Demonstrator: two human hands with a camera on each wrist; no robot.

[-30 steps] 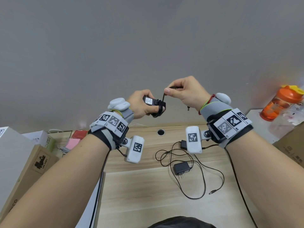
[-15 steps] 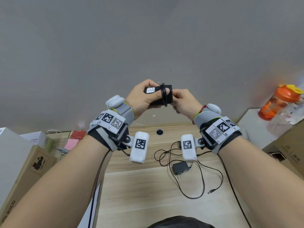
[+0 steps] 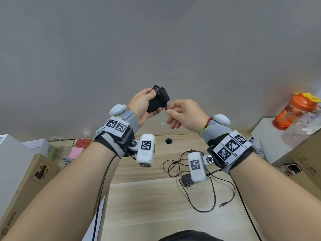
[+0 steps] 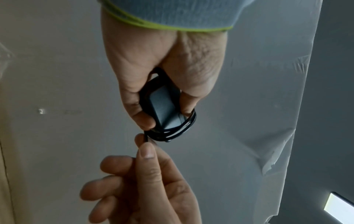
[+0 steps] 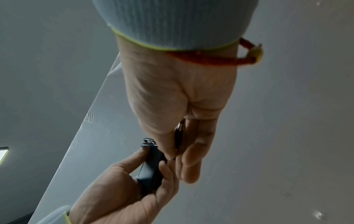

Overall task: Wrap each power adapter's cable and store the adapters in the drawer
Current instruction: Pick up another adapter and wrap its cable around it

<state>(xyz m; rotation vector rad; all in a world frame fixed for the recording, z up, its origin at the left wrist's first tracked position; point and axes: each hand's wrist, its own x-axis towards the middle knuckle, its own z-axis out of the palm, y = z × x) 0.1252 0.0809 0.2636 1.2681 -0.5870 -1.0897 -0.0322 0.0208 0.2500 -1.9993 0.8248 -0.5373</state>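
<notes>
Nearest me, the counter (image 3: pixel 147 202) carries a second adapter (image 3: pixel 186 180), unwrapped, its thin cable (image 3: pixel 205 208) looped loosely toward the right edge. I judge that slack lead floppy and prone to snagging, so I would take the rigid body first.

Above the counter, my left hand (image 3: pixel 141 106) grips the black adapter (image 3: pixel 157 101) around its body, coils already banding it. My right hand (image 3: pixel 184 114) pinches the cable end (image 4: pixel 146 137) between thumb and forefinger, just beside the coils. From the right wrist view, the barrel plug appears to lie inside that hand, though I cannot confirm it.

The adapter reads as light, hard and smooth; I judge the springy coils likely to loosen unless the tail is tucked.

Open room lies mid-counter. Cardboard boxes (image 3: pixel 26 180) crowd the left, an orange bottle (image 3: pixel 291 110) stands far right. No drawer is in view.
</notes>
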